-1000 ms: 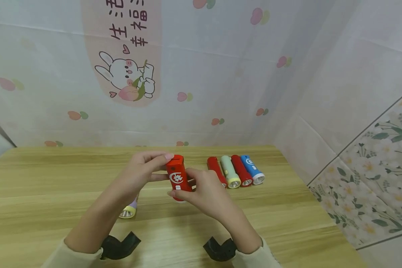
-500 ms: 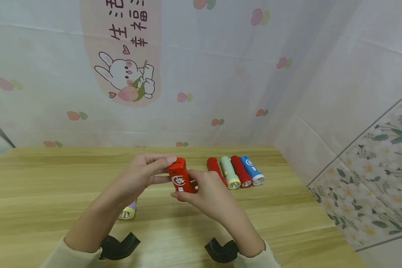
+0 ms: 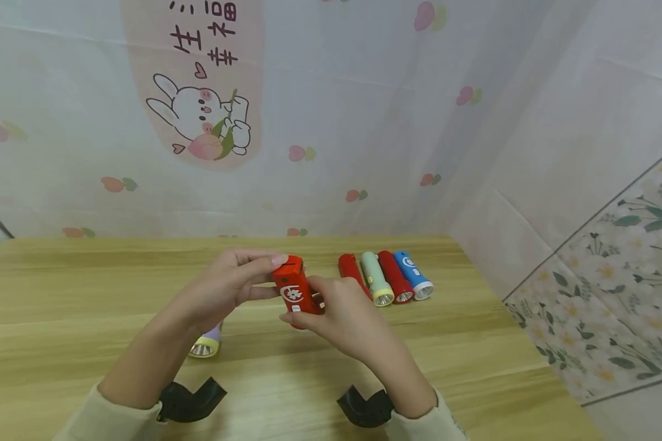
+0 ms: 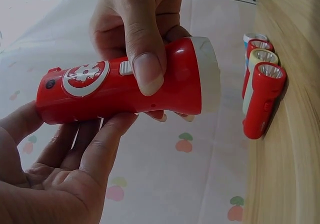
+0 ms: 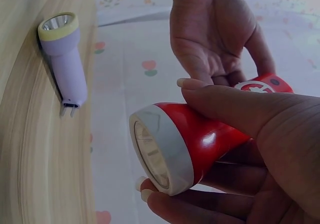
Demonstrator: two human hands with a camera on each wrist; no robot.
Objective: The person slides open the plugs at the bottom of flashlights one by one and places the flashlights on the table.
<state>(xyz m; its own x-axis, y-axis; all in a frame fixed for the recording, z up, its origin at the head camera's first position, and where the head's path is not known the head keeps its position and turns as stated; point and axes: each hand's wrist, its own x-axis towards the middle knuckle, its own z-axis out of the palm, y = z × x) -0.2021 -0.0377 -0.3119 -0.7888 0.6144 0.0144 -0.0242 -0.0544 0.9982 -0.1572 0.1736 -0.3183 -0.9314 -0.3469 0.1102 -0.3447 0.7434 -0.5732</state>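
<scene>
we hold a red flashlight [image 3: 295,288] above the table [image 3: 287,380], its lens end [image 5: 172,144] tilted down toward it; our right hand [image 3: 342,315] grips the body near the lens, our left hand [image 3: 223,285] pinches the back end [image 4: 47,102]. a purple flashlight [image 5: 67,62] lies at the table's left, four others [image 3: 394,278] at its right.

Tilted red flashlight [image 3: 294,293], lens [image 5: 151,154] downward
</scene>
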